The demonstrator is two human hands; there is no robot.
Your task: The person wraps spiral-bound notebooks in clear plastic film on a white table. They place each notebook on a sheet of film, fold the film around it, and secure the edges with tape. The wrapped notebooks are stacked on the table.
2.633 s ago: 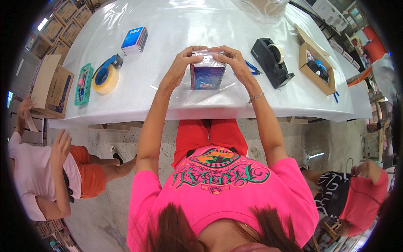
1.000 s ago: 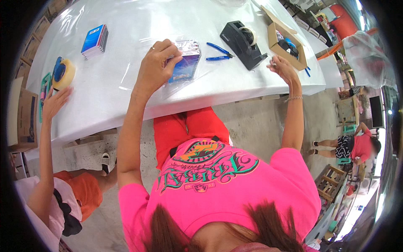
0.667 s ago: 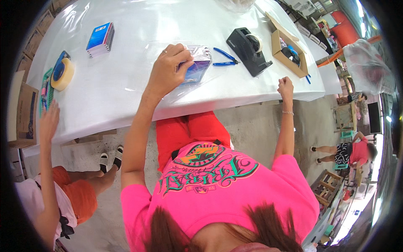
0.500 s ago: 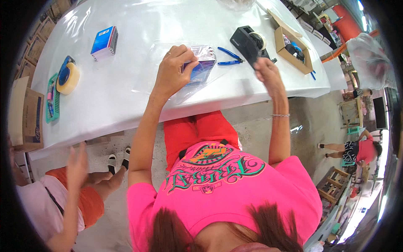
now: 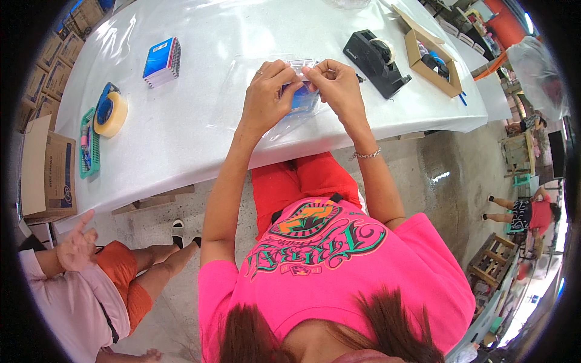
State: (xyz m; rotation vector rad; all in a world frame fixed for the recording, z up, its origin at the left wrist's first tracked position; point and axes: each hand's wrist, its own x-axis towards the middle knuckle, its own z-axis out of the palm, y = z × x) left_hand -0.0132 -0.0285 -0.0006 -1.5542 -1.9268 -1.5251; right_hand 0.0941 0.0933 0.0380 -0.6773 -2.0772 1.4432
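Note:
A small stack of spiral notebooks [image 5: 301, 104] with blue covers lies in clear plastic wrap [image 5: 225, 100] near the table's front edge. Over its left side my left hand [image 5: 269, 91] is closed, thumb and fingers pinching the plastic. My right hand [image 5: 337, 88] meets it at the stack's top, thumb and forefinger pinched together. Whatever is between those right fingertips is too small and clear to make out. Right of my hands stands a black tape dispenser [image 5: 370, 60] with a roll of tape. The blue cutters beside the stack are hidden behind my right hand.
Another notebook stack [image 5: 162, 62] sits farther left on the white-covered table [image 5: 200, 36]. A tape gun [image 5: 109, 112] and a green basket [image 5: 89, 145] lie at the left edge. An open carton [image 5: 433, 63] stands at right. A co-worker's hand [image 5: 77, 248] is at lower left.
My right hand has come left from the tape dispenser to the wrapped stack, beside my left hand. The co-worker's hand has shifted left and down.

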